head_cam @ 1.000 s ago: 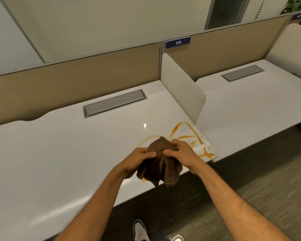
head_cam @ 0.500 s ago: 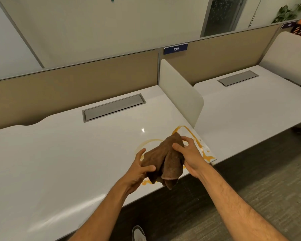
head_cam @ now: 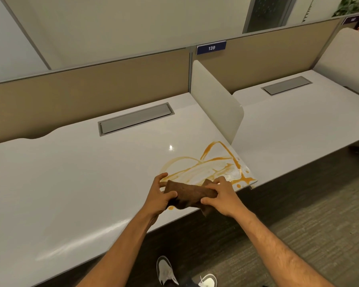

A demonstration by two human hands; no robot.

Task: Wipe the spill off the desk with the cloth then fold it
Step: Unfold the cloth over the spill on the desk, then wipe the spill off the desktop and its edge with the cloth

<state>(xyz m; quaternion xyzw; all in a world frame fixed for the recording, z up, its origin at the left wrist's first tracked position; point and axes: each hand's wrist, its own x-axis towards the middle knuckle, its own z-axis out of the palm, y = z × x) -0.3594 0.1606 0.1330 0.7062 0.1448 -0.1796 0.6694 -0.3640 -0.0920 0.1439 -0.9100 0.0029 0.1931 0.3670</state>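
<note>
A brown cloth (head_cam: pixel 187 194) is stretched into a flat band between my two hands, just above the front edge of the white desk (head_cam: pixel 71 183). My left hand (head_cam: pixel 159 196) grips its left end, thumb on top. My right hand (head_cam: pixel 221 195) pinches its right end, and a corner of cloth hangs below that hand. Behind the cloth, an orange-brown spill (head_cam: pixel 207 168) lies smeared in streaks over the desk's front right corner, with a small drop (head_cam: pixel 170 208) under the cloth.
A white side divider (head_cam: pixel 216 104) stands right of the spill, with a second desk (head_cam: pixel 298 125) beyond it. A grey cable flap (head_cam: pixel 135 119) sits at the back, under a tan partition (head_cam: pixel 87 88). My shoes (head_cam: pixel 166 270) show below the desk edge.
The cloth went from a bunched lump held upright to a band spread sideways between my hands. Both hands dropped toward the desk's front edge, uncovering the spill.
</note>
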